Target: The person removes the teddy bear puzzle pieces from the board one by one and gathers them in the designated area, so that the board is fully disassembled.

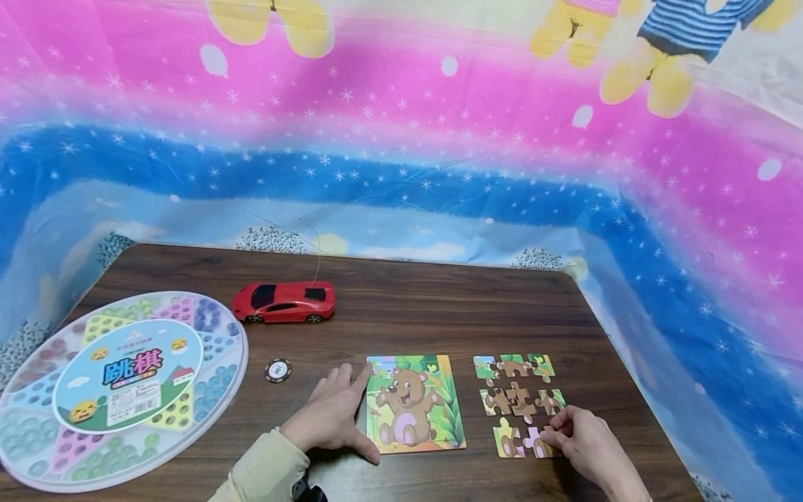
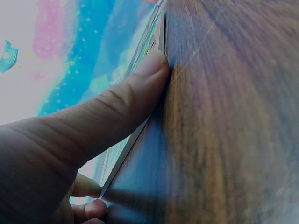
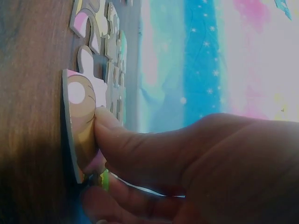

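A square puzzle board (image 1: 410,403) with a brown bear picture lies flat in the middle of the head view. My left hand (image 1: 335,411) rests at its left side, thumb and fingers spread along the edge; in the left wrist view the thumb (image 2: 126,95) touches the board's edge. To the right lie several loose jigsaw pieces (image 1: 519,401) in rough rows. At the bottom row, my right hand (image 1: 590,443) pinches a pink-and-brown jigsaw piece (image 3: 81,109), thumb on its face and fingers at its far edge. The hand hides part of that row.
A red toy car (image 1: 285,302) stands toward the back of the dark wooden table. A round Chinese checkers set (image 1: 216,411) with marbles under its clear cover fills the left side. A black-and-white chip (image 1: 278,370) lies between it and my left hand. Printed cloth hangs behind.
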The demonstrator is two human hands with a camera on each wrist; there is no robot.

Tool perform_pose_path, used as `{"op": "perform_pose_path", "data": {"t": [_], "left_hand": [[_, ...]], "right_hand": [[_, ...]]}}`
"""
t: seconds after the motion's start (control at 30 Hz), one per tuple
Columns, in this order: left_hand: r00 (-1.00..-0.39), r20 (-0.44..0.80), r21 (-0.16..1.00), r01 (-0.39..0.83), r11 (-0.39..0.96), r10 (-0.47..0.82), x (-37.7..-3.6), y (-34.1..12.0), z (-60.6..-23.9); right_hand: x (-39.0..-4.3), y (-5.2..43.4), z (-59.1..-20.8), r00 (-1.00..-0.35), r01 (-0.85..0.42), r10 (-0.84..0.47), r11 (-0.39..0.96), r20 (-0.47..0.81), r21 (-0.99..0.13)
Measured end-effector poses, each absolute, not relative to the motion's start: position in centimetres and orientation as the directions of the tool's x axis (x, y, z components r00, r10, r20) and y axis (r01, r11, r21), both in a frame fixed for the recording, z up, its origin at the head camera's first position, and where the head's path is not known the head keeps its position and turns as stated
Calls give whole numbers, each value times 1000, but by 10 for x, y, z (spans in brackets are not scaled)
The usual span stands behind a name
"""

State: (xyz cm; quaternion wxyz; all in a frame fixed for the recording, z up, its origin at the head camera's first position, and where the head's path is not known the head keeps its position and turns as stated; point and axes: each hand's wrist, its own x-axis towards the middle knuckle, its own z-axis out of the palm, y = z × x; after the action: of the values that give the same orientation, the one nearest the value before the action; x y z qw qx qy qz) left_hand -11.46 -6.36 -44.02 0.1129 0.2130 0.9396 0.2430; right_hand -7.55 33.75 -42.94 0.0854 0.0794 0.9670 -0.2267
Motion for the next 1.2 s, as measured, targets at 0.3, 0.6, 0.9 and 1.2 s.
{"op": "perform_pose_path", "data": {"t": [0.3,0.6,0.9,1.2], "left_hand": [[-886,-87,496,359,791,456,-115,-63,-441],[-883,-125,500,338,797,453,-116,-63,-439],[-885,-122,492,340,802,450,-117,-62,-440],[-882,-130,500,336,799,452,-116,-63,-441]], "right_hand": [[-77,338,-430,-970,192,108,892,-219,-408],[-78,337,-426,-967,196,110,894,-228,-404],[-80,335,-423,-967,202,129,913,-217,-355],[-82,295,-418,-998,54,27,853,-58,-519]]}}
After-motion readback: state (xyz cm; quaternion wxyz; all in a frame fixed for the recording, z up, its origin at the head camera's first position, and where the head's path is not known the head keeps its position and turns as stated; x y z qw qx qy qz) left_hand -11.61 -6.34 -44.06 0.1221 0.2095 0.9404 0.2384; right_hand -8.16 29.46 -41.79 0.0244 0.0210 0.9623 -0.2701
